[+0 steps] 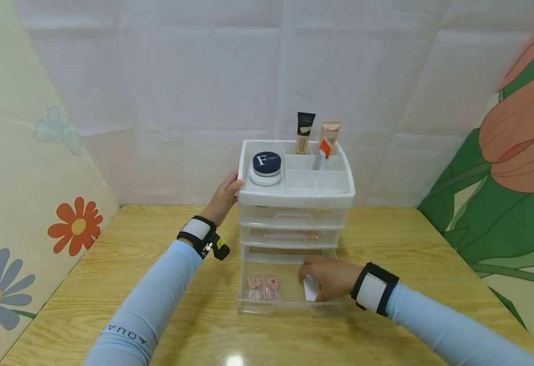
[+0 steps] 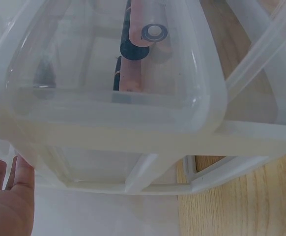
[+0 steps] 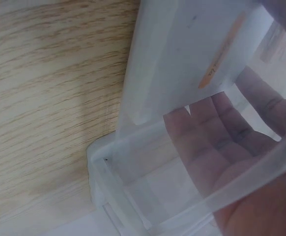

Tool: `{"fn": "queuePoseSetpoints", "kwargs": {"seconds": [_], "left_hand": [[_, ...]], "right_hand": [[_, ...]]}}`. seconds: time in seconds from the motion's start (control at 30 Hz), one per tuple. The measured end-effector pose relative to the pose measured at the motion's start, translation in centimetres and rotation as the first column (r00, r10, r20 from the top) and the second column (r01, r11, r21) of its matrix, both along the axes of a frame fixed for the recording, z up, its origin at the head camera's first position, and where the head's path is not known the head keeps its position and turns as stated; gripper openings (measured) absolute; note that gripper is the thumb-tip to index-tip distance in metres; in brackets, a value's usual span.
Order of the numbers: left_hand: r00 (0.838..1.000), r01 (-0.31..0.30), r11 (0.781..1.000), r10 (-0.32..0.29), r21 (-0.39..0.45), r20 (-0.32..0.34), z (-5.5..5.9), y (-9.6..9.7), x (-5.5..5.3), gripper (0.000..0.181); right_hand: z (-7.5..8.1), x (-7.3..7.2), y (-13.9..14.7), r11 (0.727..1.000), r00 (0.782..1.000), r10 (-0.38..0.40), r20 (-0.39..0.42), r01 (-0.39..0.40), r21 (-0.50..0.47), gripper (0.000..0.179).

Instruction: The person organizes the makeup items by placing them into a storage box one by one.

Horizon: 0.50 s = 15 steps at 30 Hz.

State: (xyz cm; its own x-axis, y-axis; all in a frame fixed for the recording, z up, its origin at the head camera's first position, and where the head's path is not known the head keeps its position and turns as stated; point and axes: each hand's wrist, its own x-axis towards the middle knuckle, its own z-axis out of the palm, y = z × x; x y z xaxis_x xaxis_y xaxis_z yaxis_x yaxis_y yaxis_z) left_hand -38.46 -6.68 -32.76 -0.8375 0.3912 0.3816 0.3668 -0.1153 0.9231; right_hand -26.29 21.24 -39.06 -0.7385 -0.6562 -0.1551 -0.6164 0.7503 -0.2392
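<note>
My left hand (image 1: 226, 195) rests against the upper left side of a white plastic drawer organizer (image 1: 294, 195). Its straight fingers (image 2: 22, 179) show beside the frame in the left wrist view. Low in front, the clear bottom drawer (image 1: 290, 306) is pulled out. Inside it, my right hand (image 1: 328, 277) pinches a small flat white item (image 1: 311, 288) between thumb and fingers; its exact kind is unclear. A clear case of pink puffs (image 1: 263, 288) lies in the drawer's left part. Through the drawer's clear wall, the right fingers (image 3: 216, 125) are visible in the right wrist view.
Atop the organizer sit a dark-lidded round jar (image 1: 267, 162), a black-capped tube (image 1: 304, 133), a pink tube (image 1: 330, 133) and an orange-tipped item (image 1: 324, 150). Pink and black tubes (image 2: 135, 44) lie in an upper drawer. Below is a wooden table (image 1: 180, 315); a white backdrop (image 1: 180, 101) hangs behind.
</note>
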Motion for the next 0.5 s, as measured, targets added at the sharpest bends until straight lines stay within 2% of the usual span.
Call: {"fn": "queuePoseSetpoints", "kwargs": {"seconds": [0.3, 0.5], "left_hand": [[1.0, -0.009, 1.0, 0.01, 0.018, -0.016, -0.1, -0.1, 0.1, 0.066], [1.0, 0.0, 1.0, 0.0, 0.013, -0.011, -0.1, 0.1, 0.0, 0.064]], "right_hand": [[0.5, 0.2, -0.1, 1.0, 1.0, 0.02, 0.007, -0.02, -0.007, 0.046], [1.2, 0.5, 0.2, 1.0, 0.999, 0.006, 0.031, -0.006, -0.022, 0.056]]}}
